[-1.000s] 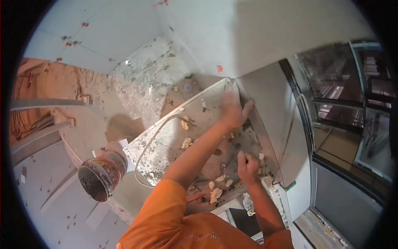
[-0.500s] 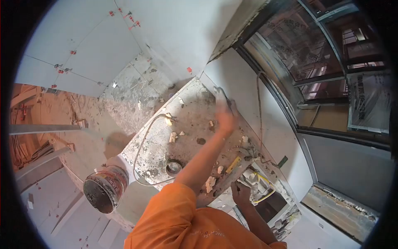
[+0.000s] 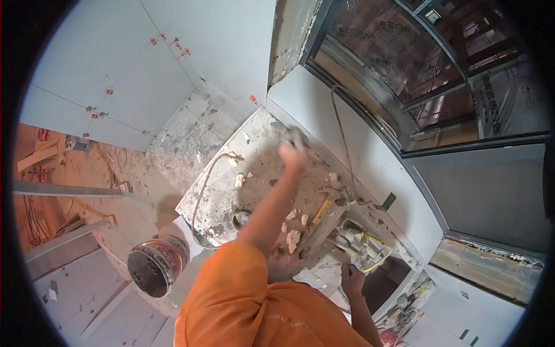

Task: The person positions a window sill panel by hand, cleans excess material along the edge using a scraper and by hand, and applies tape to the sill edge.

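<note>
My left hand (image 3: pixel 293 157) is stretched out over the dusty, debris-strewn slab (image 3: pixel 222 188), close to the white wall. It is smeared by motion, and a dark grey thing (image 3: pixel 298 137) shows at its fingers, too blurred to name. Lower right, my right hand (image 3: pixel 352 282) is closed beside a rectangular opening in the slab; what it holds, if anything, I cannot make out. Near it are a yellow-edged tool or frame (image 3: pixel 376 263) and pale flat pieces (image 3: pixel 326 274). A yellow strip, perhaps a level (image 3: pixel 322 212), and crumbled lumps (image 3: pixel 293 240) lie between the hands.
A dirty bucket (image 3: pixel 155 267) stands left of the slab. A hose (image 3: pixel 208 176) loops along the slab's left edge, near a tape-like ring (image 3: pixel 241 218). A cable (image 3: pixel 344 136) hangs by the window frame (image 3: pixel 370 113). Metal bars (image 3: pixel 69 189) cross the left side.
My left hand has swept slightly left in the view, still over the slab's far edge. My right hand has shifted a little right and down. The whole view has turned slightly.
</note>
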### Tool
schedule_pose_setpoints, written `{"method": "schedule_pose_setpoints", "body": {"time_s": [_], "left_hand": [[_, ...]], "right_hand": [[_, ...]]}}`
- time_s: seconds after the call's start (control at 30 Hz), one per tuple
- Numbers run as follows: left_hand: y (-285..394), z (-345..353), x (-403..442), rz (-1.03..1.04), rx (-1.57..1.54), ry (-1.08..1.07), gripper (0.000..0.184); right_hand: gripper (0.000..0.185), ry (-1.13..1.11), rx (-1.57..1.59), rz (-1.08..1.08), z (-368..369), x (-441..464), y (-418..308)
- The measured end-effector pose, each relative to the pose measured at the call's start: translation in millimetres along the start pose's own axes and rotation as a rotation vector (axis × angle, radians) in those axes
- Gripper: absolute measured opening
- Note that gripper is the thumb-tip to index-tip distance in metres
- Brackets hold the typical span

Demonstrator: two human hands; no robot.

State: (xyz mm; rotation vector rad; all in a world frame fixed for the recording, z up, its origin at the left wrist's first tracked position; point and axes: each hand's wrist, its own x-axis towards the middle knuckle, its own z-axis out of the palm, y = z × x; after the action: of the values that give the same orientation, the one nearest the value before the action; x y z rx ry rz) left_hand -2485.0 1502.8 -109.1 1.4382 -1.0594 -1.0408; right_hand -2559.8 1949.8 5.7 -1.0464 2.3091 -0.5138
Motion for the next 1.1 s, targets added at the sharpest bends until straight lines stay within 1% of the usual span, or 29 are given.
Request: {"method": "schedule_pose_setpoints", "body": {"time_s": [0.03, 0.07, 0.1, 0.13, 0.17, 0.23, 0.27, 0.3, 0.33, 0.4, 0.47, 0.53, 0.63, 0.7, 0.77, 0.83, 0.9, 0.97, 1.0, 1.07, 1.1], "left_hand": [[1.2, 0.8, 34.9, 0.015, 0.098, 0.073, 0.036], [-1.9, 0.6, 64.6, 0.014, 0.102, 0.059, 0.036], [-6.5, 1.3, 90.7, 0.013, 0.255, 0.079, 0.034], [-10.4, 0.5, 102.2, 0.015, 0.406, 0.099, 0.033], [-9.5, -4.0, 100.3, 0.019, 0.411, 0.082, 0.033], [-4.5, -6.8, 104.5, -0.028, 0.173, 0.037, 0.037], [-4.6, -8.5, 106.0, -0.024, 0.175, 0.018, 0.037], [-10.6, -6.8, 105.0, 0.036, 0.275, 0.052, 0.036], [-11.4, -3.7, 99.1, 0.096, 0.371, 0.076, 0.034], [-5.6, -6.3, 94.4, 0.184, 0.566, 0.053, 0.037], [-10.3, -3.9, 93.4, 0.173, 0.598, 0.019, 0.045], [-17.5, 9.1, 72.3, 0.182, 0.582, -0.014, 0.045], [-11.6, 20.4, 32.1, 0.201, 0.563, -0.009, 0.044], [4.6, 35.3, -20.8, -0.003, 0.690, -0.047, 0.037], [-11.2, 45.2, -64.0, 0.106, 0.367, -0.195, 0.028], [-57.9, 56.4, -93.1, 0.303, 0.299, -0.487, 0.031], [23.2, 28.9, -160.2, 0.263, 0.557, -0.631, 0.026], [-20.7, 29.4, -190.0, 0.178, 0.557, -0.753, 0.028], [-22.9, 22.3, -208.2, 0.190, 0.568, -0.762, 0.028], [-24.0, 12.4, -241.5, 0.378, 0.596, -1.004, 0.033], [-23.8, 17.0, -253.3, 0.382, 0.609, -1.012, 0.033]], "right_hand": [[0.029, 0.012, 0.003, 0.053, -1.4, -8.4, 8.1], [0.029, 0.024, 0.006, 0.116, -2.4, -22.6, 15.7], [0.029, 0.037, 0.012, 0.183, -2.6, -37.3, 22.7], [0.029, 0.045, 0.018, 0.200, -2.9, -50.1, 30.3], [0.029, 0.057, 0.000, 0.184, -2.8, -62.2, 38.1], [0.030, 0.087, -0.036, 0.136, 0.8, -71.4, 50.4], [0.030, 0.096, -0.030, 0.152, 4.2, -74.9, 55.8], [0.030, 0.069, -0.029, 0.158, 3.8, -75.2, 53.7], [0.030, 0.047, -0.029, 0.173, 1.6, -75.8, 51.4], [0.029, -0.004, -0.049, 0.206, 2.0, -82.0, 59.1], [0.029, -0.010, -0.059, 0.242, 1.1, -77.3, 63.3], [0.030, 0.021, -0.041, 0.199, -5.5, -73.3, 50.9], [0.030, 0.043, -0.002, 0.228, -8.1, -79.1, 58.5], [0.030, 0.050, 0.031, 0.234, -5.3, -84.2, 64.5], [0.030, 0.059, 0.066, 0.244, -3.2, -92.6, 72.4], [0.029, 0.064, 0.095, 0.251, -0.2, -106.2, 82.1], [0.029, 0.061, 0.094, 0.243, 3.5, -116.0, 93.4], [0.029, 0.065, 0.114, 0.243, 10.2, -127.2, 101.6], [0.029, 0.083, 0.117, 0.259, 13.7, -134.0, 106.9], [0.029, 0.117, 0.119, 0.289, 19.9, -143.4, 117.7], [0.029, 0.116, 0.133, 0.296, 24.1, -149.7, 122.8]]}}
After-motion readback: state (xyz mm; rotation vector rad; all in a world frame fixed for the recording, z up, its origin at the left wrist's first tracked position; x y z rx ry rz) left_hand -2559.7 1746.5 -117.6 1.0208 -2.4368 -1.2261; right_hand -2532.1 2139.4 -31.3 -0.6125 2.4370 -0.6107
